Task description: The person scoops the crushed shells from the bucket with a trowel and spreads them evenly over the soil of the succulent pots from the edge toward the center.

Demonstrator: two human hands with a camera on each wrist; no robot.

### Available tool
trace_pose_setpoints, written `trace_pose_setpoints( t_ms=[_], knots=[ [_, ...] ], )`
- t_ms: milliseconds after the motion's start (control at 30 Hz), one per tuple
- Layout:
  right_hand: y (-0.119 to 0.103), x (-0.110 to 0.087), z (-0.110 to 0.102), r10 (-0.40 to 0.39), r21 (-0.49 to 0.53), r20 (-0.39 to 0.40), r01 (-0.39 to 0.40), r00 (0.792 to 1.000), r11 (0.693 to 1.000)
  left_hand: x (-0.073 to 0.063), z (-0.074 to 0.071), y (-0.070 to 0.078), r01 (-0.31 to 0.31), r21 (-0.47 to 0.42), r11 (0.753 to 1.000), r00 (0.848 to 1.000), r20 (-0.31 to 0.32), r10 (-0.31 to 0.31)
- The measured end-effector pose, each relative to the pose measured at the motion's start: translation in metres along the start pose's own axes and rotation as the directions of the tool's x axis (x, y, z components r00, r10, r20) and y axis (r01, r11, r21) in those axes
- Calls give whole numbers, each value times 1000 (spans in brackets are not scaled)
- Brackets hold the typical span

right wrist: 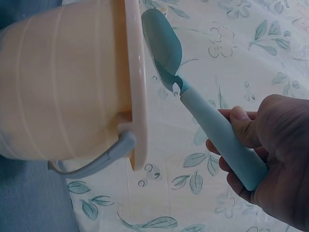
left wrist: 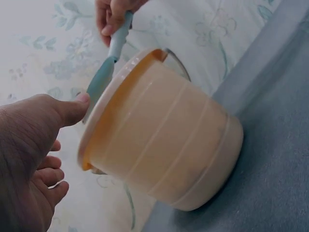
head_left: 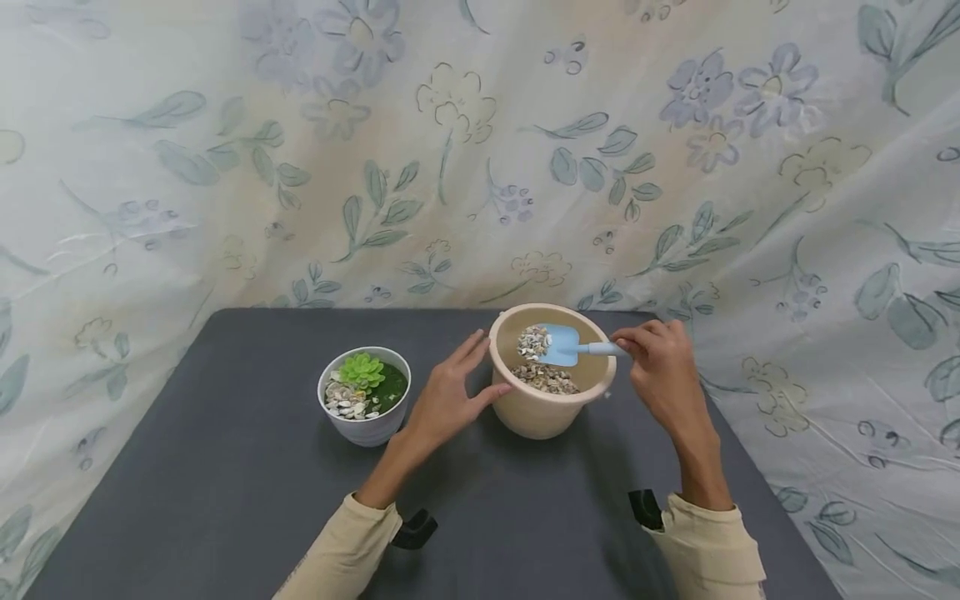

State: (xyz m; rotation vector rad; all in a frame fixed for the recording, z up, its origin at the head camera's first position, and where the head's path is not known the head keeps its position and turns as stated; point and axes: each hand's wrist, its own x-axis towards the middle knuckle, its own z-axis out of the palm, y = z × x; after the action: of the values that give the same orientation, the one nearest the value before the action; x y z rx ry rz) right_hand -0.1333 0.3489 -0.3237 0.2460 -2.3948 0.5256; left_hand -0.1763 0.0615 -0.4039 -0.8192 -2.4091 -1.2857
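My right hand point(head_left: 662, 367) grips the handle of a small light-blue hand trowel point(head_left: 562, 344). The trowel's blade carries a heap of pale pebbles point(head_left: 533, 342) over the mouth of a cream plastic bucket point(head_left: 537, 415). More brownish pebbles point(head_left: 546, 379) lie inside the bucket. On the bucket's left side, my left hand point(head_left: 444, 400) has its fingers and thumb spread near the rim and holds nothing; whether it touches is hard to tell. From the right wrist view, the trowel's blue handle point(right wrist: 222, 137) lies across the curled fingers, with its blade above rim level.
Left of the bucket stands a white pot point(head_left: 365, 430) with a green succulent point(head_left: 361, 372), pale stones and a dark green patch. A grey bucket handle point(right wrist: 106, 155) hangs along the bucket's side. Dark grey cloth covers the table point(head_left: 247, 467); a floral curtain point(head_left: 480, 167) hangs behind.
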Motion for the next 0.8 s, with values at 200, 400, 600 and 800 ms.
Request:
trace_pose_setpoints(
  t_ms=[200,400,600,800],
  knots=[
    [-11,0,2,-18,36,9,17,1000,999,-7,-10,-3,0,32,999,999,-41,1],
    [-27,-2,10,-61,73,47,58,997,996,-16,-22,-9,31,39,999,998,-60,-28],
    [-40,0,21,-112,109,51,106,992,988,-27,-38,-16,21,75,997,997,-81,-15],
    [-55,4,30,-159,127,49,152,986,980,-39,-55,-24,13,117,993,993,-115,1]
  ],
)
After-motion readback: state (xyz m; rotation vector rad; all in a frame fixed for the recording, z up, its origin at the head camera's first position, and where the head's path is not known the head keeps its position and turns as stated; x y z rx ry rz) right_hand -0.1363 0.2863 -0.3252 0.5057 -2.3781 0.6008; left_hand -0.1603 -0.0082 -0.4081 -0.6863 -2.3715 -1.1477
